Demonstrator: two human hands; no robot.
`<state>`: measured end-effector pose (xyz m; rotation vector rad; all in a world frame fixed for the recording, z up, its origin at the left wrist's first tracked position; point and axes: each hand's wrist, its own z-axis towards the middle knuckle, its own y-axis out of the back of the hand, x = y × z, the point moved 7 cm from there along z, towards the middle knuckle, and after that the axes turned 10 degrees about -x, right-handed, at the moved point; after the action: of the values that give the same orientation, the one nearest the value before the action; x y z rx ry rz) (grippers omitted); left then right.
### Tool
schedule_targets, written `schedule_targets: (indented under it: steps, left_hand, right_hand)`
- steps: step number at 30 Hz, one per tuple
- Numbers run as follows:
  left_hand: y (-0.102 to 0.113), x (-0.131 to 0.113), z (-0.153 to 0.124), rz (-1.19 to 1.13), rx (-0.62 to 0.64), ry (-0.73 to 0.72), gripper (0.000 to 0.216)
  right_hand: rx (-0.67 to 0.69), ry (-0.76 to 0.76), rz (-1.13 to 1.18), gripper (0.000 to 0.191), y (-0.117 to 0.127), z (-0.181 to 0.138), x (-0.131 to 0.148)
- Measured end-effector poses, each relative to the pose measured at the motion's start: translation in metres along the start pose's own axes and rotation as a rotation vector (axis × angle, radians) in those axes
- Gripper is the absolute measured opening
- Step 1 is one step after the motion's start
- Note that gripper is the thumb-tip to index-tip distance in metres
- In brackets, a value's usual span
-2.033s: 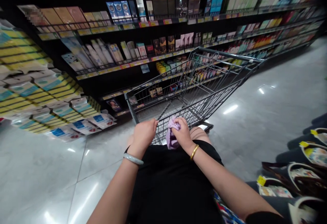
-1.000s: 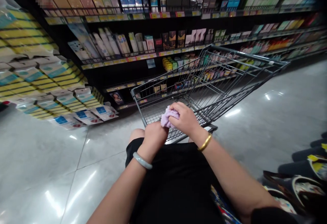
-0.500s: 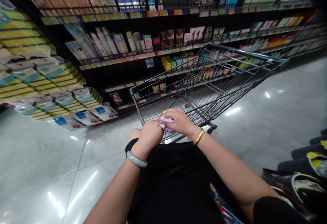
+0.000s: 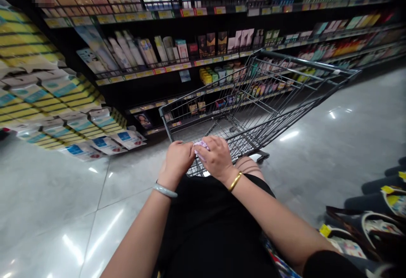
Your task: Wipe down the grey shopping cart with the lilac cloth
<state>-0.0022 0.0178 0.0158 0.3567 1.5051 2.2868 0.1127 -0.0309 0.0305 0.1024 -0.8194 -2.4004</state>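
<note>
My right hand point(image 4: 218, 157), with a gold bangle at its wrist, is closed around a small, crumpled lilac cloth-like bundle point(image 4: 202, 146); its exact kind is not clear. Right against it, my left hand point(image 4: 177, 162) is curled closed, knuckles up, with a pale bangle below. The left fingertips are hidden, so what they grip does not show. Both hands are in front of my black clothing, over the near end of a grey wire shopping cart point(image 4: 266, 138). The cart's basket shows bare wire mesh.
Shelves point(image 4: 177, 66) of boxes, bottles and tubes run along behind the cart. Stacked yellow-and-white packs point(image 4: 72, 92) stand at left. Dark bins with yellow tags point(image 4: 352, 210) are at lower right. The glossy grey floor point(image 4: 304, 164) reflects lights.
Both hands have shifted slightly left, still together at the lilac bundle. My right hand now covers more of it. A bare leg shows more to the right, beside the cart.
</note>
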Motion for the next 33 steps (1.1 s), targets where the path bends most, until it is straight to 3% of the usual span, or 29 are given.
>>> schedule_targets:
  steps: [4,7,9,13,15,20,24,29,33]
  left_hand:
    - [-0.001,0.000,0.000,0.042,-0.019,0.018,0.045]
    - [-0.001,0.001,0.001,0.072,-0.013,0.043,0.046]
    - [0.000,0.002,0.001,0.074,-0.021,0.068,0.044]
    - [-0.002,-0.001,-0.004,-0.010,-0.022,0.035,0.030]
    - [-0.001,-0.002,-0.007,0.008,-0.047,0.025,0.033]
    - [0.003,-0.005,-0.007,0.040,-0.125,0.018,0.042]
    - [0.002,-0.006,-0.005,-0.025,-0.097,-0.015,0.037]
    - [0.002,-0.011,-0.007,-0.067,-0.036,-0.058,0.031]
    - [0.005,-0.014,-0.006,-0.033,-0.043,-0.047,0.039]
  right_hand:
    - [0.047,0.012,0.075,0.020,0.000,0.002,-0.014]
    - [0.026,-0.247,0.109,0.018,0.000,0.021,-0.031]
    - [0.018,-0.320,0.129,0.017,-0.001,0.029,-0.026]
    - [0.102,-0.098,0.162,0.018,-0.002,0.021,0.001]
    - [0.107,-0.034,0.182,0.018,0.003,0.012,-0.002]
    - [0.026,-0.204,0.106,0.020,0.007,0.015,-0.034]
    - [-0.041,-0.170,0.135,0.020,-0.001,0.016,-0.013]
    - [-0.135,-0.075,0.180,0.018,-0.008,-0.024,0.003]
    - [-0.088,0.008,0.094,0.020,-0.024,-0.063,-0.007]
